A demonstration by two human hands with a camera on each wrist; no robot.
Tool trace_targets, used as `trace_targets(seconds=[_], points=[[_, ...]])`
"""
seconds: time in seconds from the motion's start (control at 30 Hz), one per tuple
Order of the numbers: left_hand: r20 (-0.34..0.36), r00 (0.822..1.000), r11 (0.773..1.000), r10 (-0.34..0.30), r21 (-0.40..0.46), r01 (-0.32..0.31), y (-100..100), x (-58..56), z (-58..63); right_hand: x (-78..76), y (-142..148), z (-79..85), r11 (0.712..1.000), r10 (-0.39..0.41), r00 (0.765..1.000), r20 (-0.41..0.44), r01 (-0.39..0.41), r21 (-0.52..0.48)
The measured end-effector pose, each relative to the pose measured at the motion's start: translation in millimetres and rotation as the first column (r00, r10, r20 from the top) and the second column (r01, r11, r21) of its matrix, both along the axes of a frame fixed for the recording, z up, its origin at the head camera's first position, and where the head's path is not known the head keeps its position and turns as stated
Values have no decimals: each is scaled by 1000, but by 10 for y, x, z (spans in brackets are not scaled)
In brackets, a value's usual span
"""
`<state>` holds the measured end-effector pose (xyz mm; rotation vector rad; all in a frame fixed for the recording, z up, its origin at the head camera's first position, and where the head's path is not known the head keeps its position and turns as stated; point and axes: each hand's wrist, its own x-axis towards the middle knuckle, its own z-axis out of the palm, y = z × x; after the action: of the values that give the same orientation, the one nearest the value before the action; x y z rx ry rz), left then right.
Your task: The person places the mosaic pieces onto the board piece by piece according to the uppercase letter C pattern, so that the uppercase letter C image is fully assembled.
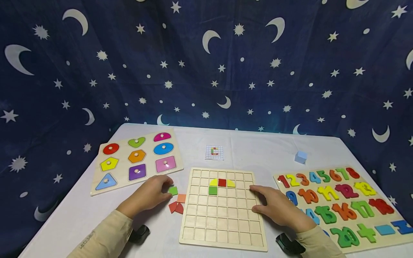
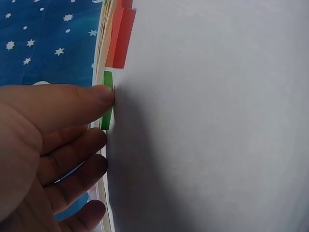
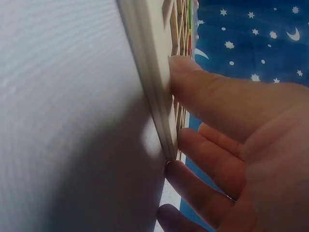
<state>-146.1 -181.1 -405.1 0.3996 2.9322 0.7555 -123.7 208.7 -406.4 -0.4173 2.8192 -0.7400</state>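
Beside a green square tile (image 1: 173,190), my left hand (image 1: 150,195) has its thumb and forefinger spread apart. In the left wrist view the thumb tip overlaps the green tile (image 2: 107,101); whether it touches cannot be told. My right hand (image 1: 277,206) rests at the right edge of a wooden grid board (image 1: 222,231), its thumb lying on the rim and its fingers loosely bent. On the board sit a red square (image 1: 222,182), two yellow curved pieces and a green square (image 1: 213,190). Orange-red pieces (image 1: 181,198) lie left of the board, near my left hand.
A shape puzzle (image 1: 122,186) with knobs stands at the back left. Behind the grid board lies a small pattern card (image 1: 214,157). A light blue block (image 1: 300,157) and a number puzzle (image 1: 322,172) are on the right. A starry curtain (image 1: 193,71) hangs behind.
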Motion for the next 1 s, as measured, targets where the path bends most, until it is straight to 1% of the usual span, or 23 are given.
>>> trace_targets(seconds=[0.2, 0.3, 0.43, 0.57, 0.77, 1.0], points=[[-21, 1000, 1000, -13, -17, 12, -11, -30, -3, 2, 8, -1, 1000, 1, 1000, 0, -1, -3], [-28, 1000, 1000, -8, -28, 7, -11, -43, 6, -2, 9, -1, 1000, 3, 1000, 0, -3, -8], [-36, 999, 1000, -10, -29, 9, -17, -50, 41, 0, 7, 0, 1000, -14, 1000, 15, 14, -13], [-44, 999, 999, -27, -23, 26, -10, -42, 82, -2, -1, 5, 1000, -26, 999, 25, 27, -15], [-38, 998, 998, -55, -13, 54, 63, -37, 120, -3, 5, 4, 1000, -15, 1000, 15, 15, -6], [-34, 996, 996, -83, 6, 84, 203, -37, 140, -7, 9, 2, 1000, -12, 1000, 14, 12, -10]])
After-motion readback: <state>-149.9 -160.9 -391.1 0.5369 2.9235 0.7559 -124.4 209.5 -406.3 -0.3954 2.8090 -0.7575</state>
